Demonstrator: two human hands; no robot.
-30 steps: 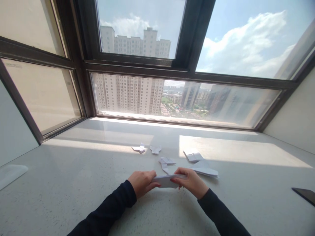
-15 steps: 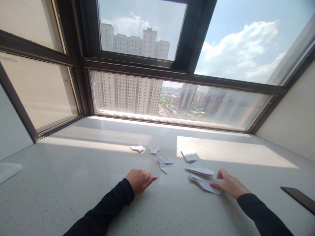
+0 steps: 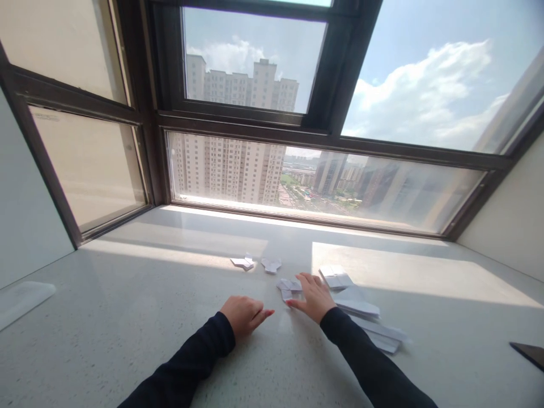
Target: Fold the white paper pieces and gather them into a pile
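Note:
My left hand (image 3: 244,315) rests on the pale stone sill (image 3: 127,317) with its fingers loosely curled and nothing in it. My right hand (image 3: 312,296) lies flat with spread fingers, its fingertips touching a small folded white paper piece (image 3: 288,286). To the right of that forearm lies a pile of folded white paper sheets (image 3: 374,328). Two more small folded pieces (image 3: 243,262) (image 3: 271,264) sit farther back, and a folded square of paper (image 3: 335,277) lies just right of my right hand.
A large dark-framed window (image 3: 323,127) rises behind the sill. A dark flat phone-like object (image 3: 529,354) lies at the right edge. A pale flat thing (image 3: 21,300) lies at the far left. A wall closes the right side.
Both hands held a folded paper a second ago. My right hand then set it on the pile at the right and has now moved back left onto a small paper piece. My left hand stayed put.

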